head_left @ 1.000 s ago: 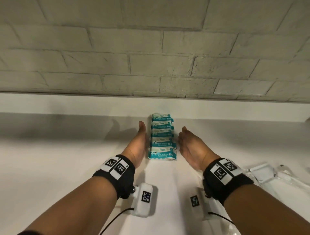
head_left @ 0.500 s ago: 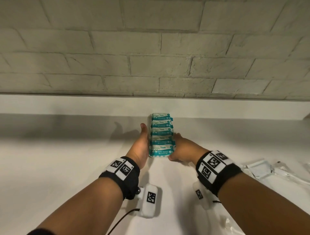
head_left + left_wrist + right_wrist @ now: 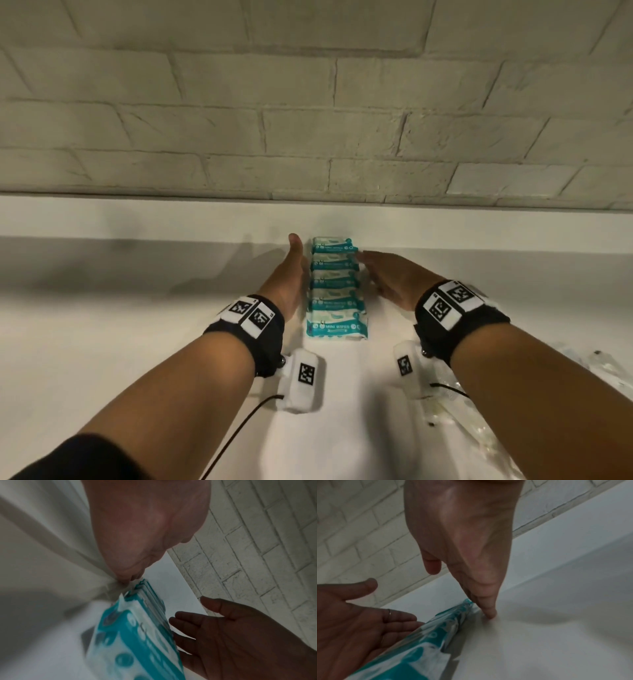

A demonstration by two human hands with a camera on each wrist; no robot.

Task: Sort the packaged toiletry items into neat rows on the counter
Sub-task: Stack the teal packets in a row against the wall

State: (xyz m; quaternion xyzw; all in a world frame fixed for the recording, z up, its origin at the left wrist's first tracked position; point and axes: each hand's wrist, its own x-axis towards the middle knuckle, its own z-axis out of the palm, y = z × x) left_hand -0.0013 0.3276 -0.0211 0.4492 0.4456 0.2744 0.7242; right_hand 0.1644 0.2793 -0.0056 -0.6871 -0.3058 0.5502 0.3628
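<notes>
- Left hand [image 3: 287, 281] flat, fingers straight, edge against the left side of the mini wipes packs [image 3: 335, 291].
- Right hand [image 3: 390, 277] open-fingered, just beside the row's right side, on white counter [image 3: 102, 325].

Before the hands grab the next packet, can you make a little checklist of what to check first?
1. Row of wipe packs straight, running toward the wall: ok.
2. Left hand flat along the row's left side, holding nothing: ok.
3. Right hand open beside the row's right side, holding nothing: ok.
4. Nearest pack lined up with the others: ok.
5. Clear packets at the right sorted: not ok.
6. What those packets hold: cannot tell.
</notes>
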